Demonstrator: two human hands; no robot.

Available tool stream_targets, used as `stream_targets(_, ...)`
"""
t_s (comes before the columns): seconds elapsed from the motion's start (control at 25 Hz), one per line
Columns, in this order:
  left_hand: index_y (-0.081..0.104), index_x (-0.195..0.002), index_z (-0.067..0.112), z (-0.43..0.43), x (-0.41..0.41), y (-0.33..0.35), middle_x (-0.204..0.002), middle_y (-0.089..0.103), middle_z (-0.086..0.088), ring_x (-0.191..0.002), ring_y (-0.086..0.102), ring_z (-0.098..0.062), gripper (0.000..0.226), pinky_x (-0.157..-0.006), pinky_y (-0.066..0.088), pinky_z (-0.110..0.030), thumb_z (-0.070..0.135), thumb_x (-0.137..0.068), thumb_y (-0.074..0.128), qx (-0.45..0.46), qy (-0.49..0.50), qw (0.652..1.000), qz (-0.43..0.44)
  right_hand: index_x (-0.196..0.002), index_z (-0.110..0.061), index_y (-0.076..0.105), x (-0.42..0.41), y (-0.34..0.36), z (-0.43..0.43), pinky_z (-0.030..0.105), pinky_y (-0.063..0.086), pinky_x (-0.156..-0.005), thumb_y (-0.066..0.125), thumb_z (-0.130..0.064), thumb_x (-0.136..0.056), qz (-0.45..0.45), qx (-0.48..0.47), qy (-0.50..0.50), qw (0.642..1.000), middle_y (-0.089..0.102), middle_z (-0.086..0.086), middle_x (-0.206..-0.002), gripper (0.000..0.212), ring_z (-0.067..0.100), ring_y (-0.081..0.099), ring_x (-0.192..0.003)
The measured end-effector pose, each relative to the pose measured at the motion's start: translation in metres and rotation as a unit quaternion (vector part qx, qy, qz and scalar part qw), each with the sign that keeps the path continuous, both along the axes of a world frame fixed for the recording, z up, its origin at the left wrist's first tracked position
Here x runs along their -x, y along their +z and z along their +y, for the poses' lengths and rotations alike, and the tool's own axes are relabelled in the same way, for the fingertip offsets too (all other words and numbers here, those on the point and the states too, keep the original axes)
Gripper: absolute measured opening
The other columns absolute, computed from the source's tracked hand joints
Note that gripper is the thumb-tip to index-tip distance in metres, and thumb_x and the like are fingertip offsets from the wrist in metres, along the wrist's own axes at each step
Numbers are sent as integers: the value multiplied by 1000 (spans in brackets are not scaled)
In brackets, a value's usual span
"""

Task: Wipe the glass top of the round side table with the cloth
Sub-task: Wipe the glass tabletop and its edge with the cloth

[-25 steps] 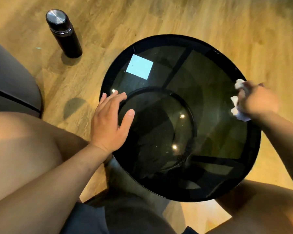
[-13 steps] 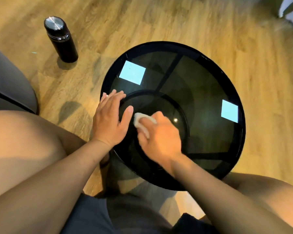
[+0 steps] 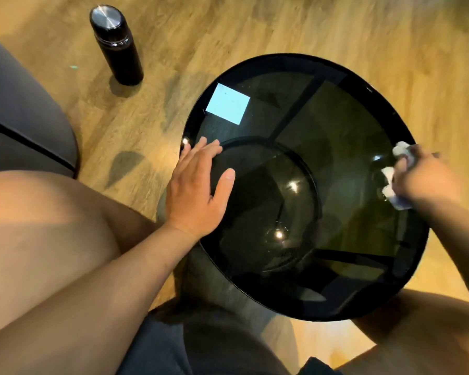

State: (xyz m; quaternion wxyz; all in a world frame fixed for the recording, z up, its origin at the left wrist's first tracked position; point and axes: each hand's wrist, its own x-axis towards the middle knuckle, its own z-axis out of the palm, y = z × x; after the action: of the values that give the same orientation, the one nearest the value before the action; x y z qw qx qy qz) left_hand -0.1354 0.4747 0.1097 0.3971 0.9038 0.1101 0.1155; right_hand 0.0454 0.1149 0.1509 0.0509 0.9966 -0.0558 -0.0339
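Note:
The round side table has a dark smoked-glass top in a black rim and stands between my knees. My left hand lies flat on the glass at the left edge, fingers together, thumb spread. My right hand is at the right edge of the glass, closed around a crumpled white cloth that sticks out between the fingers and presses on the glass. The hand is motion-blurred.
A black flask with a steel lid stands on the wooden floor to the far left of the table. A dark grey sofa cushion fills the left edge. My bare knees flank the table.
My right hand swept the cloth from the left-centre of the glass, near my left thumb, across to the right edge. My left hand stayed flat in place.

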Motion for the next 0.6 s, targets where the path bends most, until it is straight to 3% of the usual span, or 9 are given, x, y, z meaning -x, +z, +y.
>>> stream_targets(0.12,53,-130,12,1,-4,1,-141,56,-6,-141,39,-22,46,-123,15,-36,39,-98,36,-1,2,1000,-7,-96,-18,52,-49,-2,-16,33,49,-50,39,-51,-76,-7,18,-76,997,65,18,-108,41,40,62,-104)
stream_targets(0.16,53,-130,11,3,-5,0,-140,57,-7,-141,40,-22,45,-123,15,-36,38,-98,36,2,4,1000,-10,-96,-21,54,-41,3,7,34,49,-57,41,-46,-82,-6,19,-68,997,63,18,-110,31,41,61,-105)
stream_targets(0.24,53,-129,11,4,-8,0,-138,58,-7,-140,41,-23,45,-123,16,-36,38,-98,37,6,-1,1000,-15,-114,-20,58,-8,4,64,44,48,-82,39,-39,-92,-21,-45,-44,998,59,23,-115,34,44,57,-106)
stream_targets(0.32,53,-130,11,4,-7,2,-139,58,-8,-140,40,-24,47,-123,16,-37,40,-98,35,2,-4,1000,-10,-117,-18,57,48,12,129,46,49,-79,40,-41,-93,-49,-78,50,994,57,20,-113,38,43,58,-101)
stream_targets(0.44,53,-130,9,4,-5,3,-140,57,-10,-141,40,-24,50,-122,17,-40,41,-97,34,-3,-9,1000,-10,-111,-28,57,143,4,207,37,47,-64,45,-42,-90,11,-126,228,966,54,5,-103,28,27,56,-92)
stream_targets(0.6,53,-130,8,3,-4,5,-142,55,-11,-142,37,-27,52,-123,15,-43,40,-95,33,16,-19,1000,-20,-114,-32,60,208,10,218,30,49,-58,47,-43,-91,76,-180,357,913,53,-2,-101,30,17,53,-88)
